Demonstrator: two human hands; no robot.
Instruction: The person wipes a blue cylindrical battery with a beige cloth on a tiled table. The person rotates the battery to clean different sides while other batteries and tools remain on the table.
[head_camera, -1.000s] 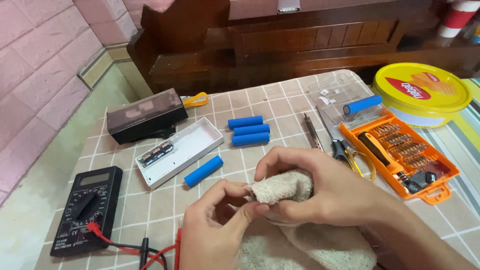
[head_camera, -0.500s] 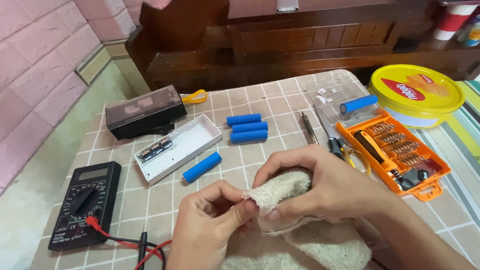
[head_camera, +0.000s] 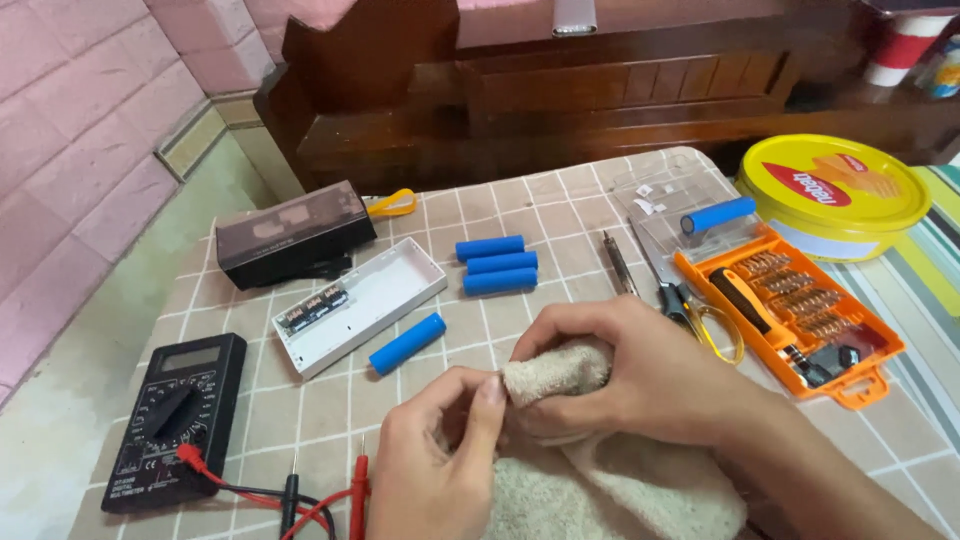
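Four screwdriver-bit rows (head_camera: 800, 300) in orange case (head_camera: 868, 385)

I see a soft beige towel (head_camera: 600, 480) bunched up at the near edge of the table (head_camera: 560, 200). My right hand (head_camera: 640, 375) wraps its top fold. My left hand (head_camera: 440, 450) pinches the same fold from the left side.

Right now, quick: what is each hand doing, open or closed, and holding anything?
Left hand: fingers pinched shut against the beige towel.
Right hand: closed around the bunched end of the towel.
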